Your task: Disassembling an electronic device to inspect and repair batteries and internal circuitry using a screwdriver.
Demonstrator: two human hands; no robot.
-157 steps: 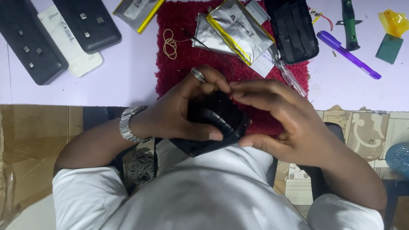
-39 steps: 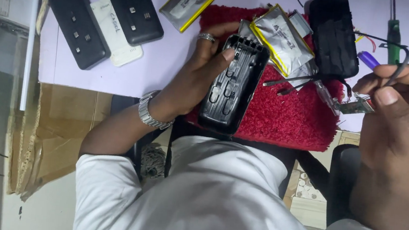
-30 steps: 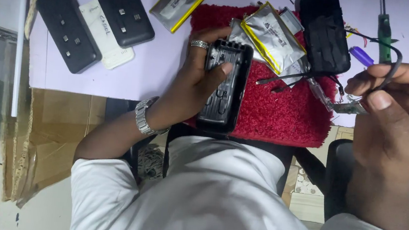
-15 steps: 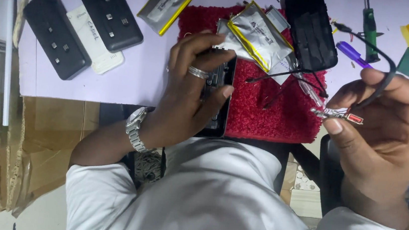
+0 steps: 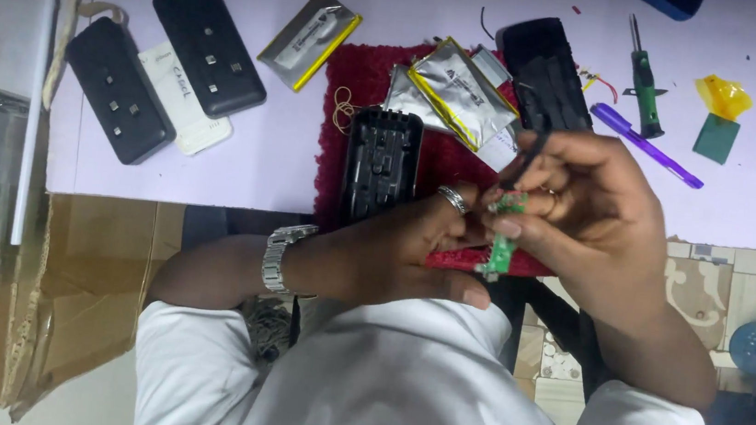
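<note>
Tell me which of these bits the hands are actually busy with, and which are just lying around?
In hand:
left hand and right hand, both on the small green circuit board
open black casing, beside the left hand

Lying about:
two black cases
silver battery pouches
green screwdriver
purple pen

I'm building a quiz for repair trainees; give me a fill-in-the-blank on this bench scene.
1. The hands hold a small ____ circuit board.
2. The open black case lies on a ____ mat.
3. The left hand wears a ring and a metal ____ on its wrist.
4. The screwdriver has a ____ handle.

Missing words: green; red; watch; green
</note>
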